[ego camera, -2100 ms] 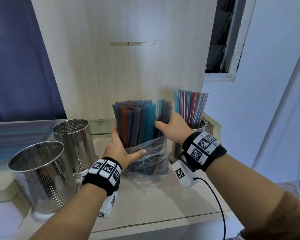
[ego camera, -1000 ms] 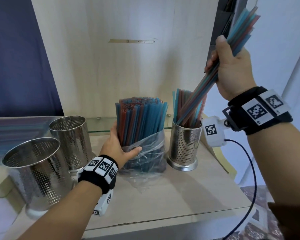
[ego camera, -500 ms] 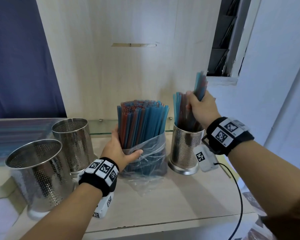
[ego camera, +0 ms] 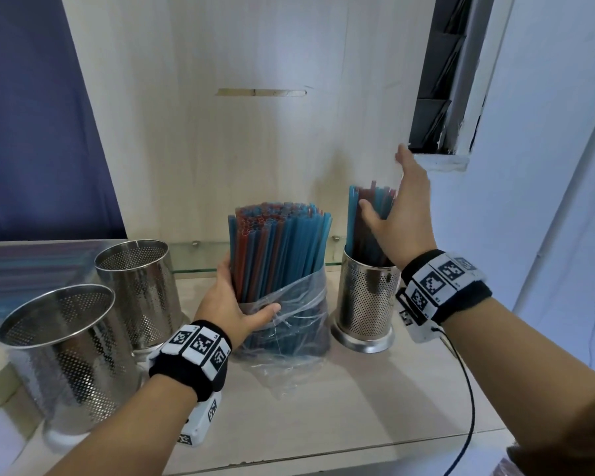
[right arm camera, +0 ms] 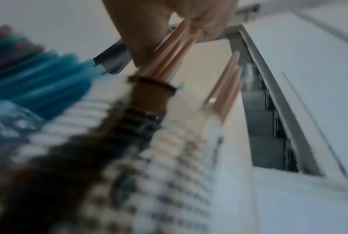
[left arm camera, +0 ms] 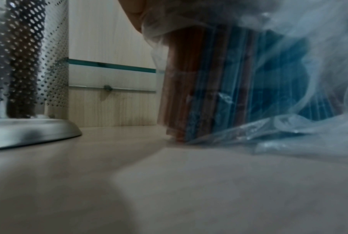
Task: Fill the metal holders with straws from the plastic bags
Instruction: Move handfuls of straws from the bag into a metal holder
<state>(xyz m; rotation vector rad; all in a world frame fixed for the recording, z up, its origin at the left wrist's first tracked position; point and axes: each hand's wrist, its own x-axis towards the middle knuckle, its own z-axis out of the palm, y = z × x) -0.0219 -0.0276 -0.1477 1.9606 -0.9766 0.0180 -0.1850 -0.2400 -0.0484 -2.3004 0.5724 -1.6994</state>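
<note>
A thick bundle of blue and red straws [ego camera: 279, 249] stands upright in a clear plastic bag [ego camera: 289, 324] at the middle of the shelf. My left hand [ego camera: 232, 304] grips the bag and bundle from the left, thumb across the front. In the left wrist view the bag [left arm camera: 289, 79] and the straw ends [left arm camera: 219, 87] rest on the shelf. To the right stands a perforated metal holder [ego camera: 366, 304] with straws [ego camera: 368, 214] in it. My right hand [ego camera: 397, 201] is open beside those straws, fingers pointing up and thumb against them. The right wrist view is blurred.
Two empty perforated metal holders [ego camera: 138, 290] [ego camera: 66, 355] stand at the left of the wooden shelf [ego camera: 323, 424]; one holder's base [left arm camera: 28, 134] shows in the left wrist view. A wooden back panel [ego camera: 255, 132] rises behind. A black cable [ego camera: 468, 389] hangs off the right edge.
My right hand lowered a bunch of straws into the right holder and let go; it now stands open beside them. The left hand kept its grip on the bag.
</note>
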